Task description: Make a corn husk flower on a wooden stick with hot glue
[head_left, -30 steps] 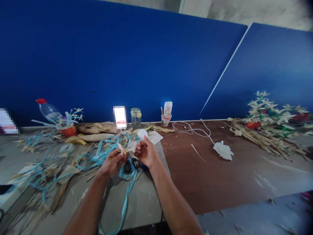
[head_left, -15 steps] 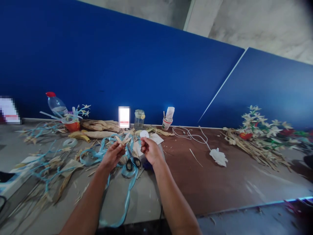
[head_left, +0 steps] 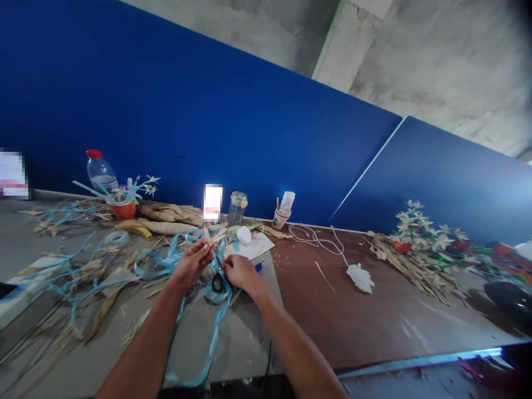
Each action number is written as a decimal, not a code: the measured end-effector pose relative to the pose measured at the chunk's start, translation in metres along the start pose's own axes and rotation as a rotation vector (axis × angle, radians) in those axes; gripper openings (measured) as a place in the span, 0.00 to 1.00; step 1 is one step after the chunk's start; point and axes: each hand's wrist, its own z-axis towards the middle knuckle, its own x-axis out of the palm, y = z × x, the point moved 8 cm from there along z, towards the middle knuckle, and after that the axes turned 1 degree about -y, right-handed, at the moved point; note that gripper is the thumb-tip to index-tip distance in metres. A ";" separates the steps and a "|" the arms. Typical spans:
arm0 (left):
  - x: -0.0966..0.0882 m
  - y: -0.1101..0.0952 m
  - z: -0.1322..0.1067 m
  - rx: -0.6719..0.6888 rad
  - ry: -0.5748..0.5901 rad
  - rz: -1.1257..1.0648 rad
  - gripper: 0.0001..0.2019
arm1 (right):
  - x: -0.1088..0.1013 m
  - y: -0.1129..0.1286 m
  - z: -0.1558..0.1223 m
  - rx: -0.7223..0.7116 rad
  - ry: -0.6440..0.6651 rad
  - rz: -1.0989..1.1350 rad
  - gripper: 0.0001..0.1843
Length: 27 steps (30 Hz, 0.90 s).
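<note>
My left hand (head_left: 193, 263) is closed in a pinch on a pale husk flower (head_left: 214, 237), whose narrow petals stick up above the fingertips. Just to its right, my right hand (head_left: 241, 271) is lower, with its fingers pressed together; what lies between them is hidden. Scissors with black handles (head_left: 218, 282) lie beside the right fingers, partly covered. Around and under both hands runs a light blue ribbon (head_left: 155, 266), with a long loop trailing toward the near table edge. Behind the right hand sit a white round roll (head_left: 244, 235) and white paper (head_left: 260, 245).
Blue-stemmed husk flowers (head_left: 75, 293) and scraps spread on the left. Along the blue partition (head_left: 249, 122) stand a red-capped bottle (head_left: 100, 172), a red cup (head_left: 122, 210), a jar (head_left: 237, 209) and a white cup (head_left: 281, 217). A white cable (head_left: 310, 237) and a flower bundle (head_left: 415, 260) lie rightward.
My right hand has moved down and left, from beside the white roll to the scissors. The left hand still pinches the husk flower. The view has tilted slightly.
</note>
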 end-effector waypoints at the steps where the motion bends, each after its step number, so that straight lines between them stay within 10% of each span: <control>1: 0.000 0.001 0.000 -0.004 0.006 -0.012 0.09 | 0.006 0.001 -0.002 0.004 0.009 -0.058 0.06; 27: 0.003 -0.007 0.000 0.097 -0.074 -0.040 0.10 | 0.027 0.025 -0.008 -0.042 0.159 -0.617 0.15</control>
